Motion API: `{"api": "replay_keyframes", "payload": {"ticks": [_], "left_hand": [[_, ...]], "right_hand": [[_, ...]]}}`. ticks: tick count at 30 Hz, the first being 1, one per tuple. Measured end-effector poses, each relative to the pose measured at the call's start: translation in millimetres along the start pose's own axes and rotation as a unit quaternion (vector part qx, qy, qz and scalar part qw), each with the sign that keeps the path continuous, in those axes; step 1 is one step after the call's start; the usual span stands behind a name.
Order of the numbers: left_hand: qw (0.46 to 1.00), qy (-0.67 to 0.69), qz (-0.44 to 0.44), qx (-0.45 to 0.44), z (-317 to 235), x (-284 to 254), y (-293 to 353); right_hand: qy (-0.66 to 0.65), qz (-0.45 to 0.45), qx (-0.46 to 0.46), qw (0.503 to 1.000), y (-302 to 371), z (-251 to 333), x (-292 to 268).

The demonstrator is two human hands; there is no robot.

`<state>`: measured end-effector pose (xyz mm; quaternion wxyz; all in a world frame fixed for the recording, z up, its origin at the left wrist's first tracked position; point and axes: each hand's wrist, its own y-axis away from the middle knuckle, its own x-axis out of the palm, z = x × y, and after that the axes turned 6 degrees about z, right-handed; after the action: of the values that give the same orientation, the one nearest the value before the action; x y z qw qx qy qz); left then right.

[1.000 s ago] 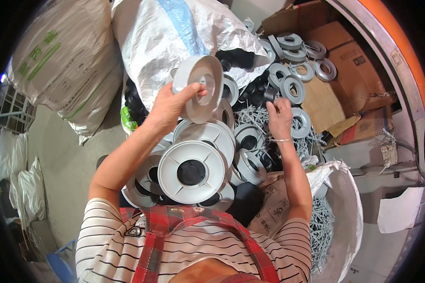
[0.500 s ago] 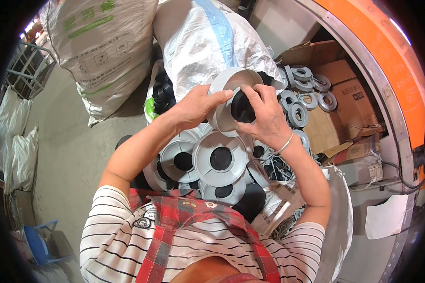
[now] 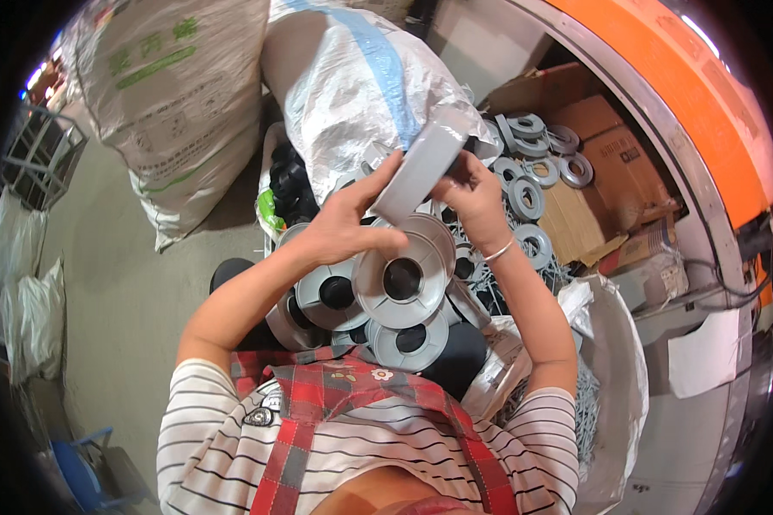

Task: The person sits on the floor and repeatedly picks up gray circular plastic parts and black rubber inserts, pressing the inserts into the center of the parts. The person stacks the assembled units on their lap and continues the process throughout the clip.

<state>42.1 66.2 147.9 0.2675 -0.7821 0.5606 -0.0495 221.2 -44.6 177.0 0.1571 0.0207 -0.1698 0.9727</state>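
Tilted up on its edge, a grey round plastic part (image 3: 428,165) with a wide rim is held between my hands. My left hand (image 3: 352,225) cups its lower left side, fingers against the rim and thumb stretched out below. On the far side, my right hand (image 3: 477,206) curls its fingers behind the part; the fingertips and the part's inside are hidden. Just below lies a pile of grey flanged discs with black centres, the top disc (image 3: 371,279) partly under my left thumb.
White woven sacks (image 3: 176,112) stand at the far left and far middle (image 3: 352,94). Small grey rings lie on a cardboard box (image 3: 610,180) at right, beside an orange-edged machine (image 3: 704,112). An open white sack (image 3: 618,378) holds thin grey scraps. A blue stool (image 3: 82,468) stands lower left.
The grey part has turned from showing its hollow inside with a black cup to showing its outer rim. My left hand has moved lower on it; my right hand has shifted behind it.
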Motion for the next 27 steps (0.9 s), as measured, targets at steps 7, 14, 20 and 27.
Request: {"api": "replay_keyframes", "payload": {"ticks": [7,14,20,27], "left_hand": [[0.944,-0.293,0.13,0.081,-4,-11,-6],[0.932,-0.323,0.149,0.074,21,3,-28],[0.891,-0.428,0.149,-0.006,80,-19,-66],[0.896,-0.406,0.145,-0.103,119,-31,-67]], "right_hand": [[-0.344,-0.005,0.158,0.926,11,-28,-10],[-0.219,-0.065,0.19,0.955,-3,-66,-61],[0.446,-0.177,0.211,0.852,12,-161,-250],[0.625,-0.124,0.41,0.653,117,-263,-373]]}}
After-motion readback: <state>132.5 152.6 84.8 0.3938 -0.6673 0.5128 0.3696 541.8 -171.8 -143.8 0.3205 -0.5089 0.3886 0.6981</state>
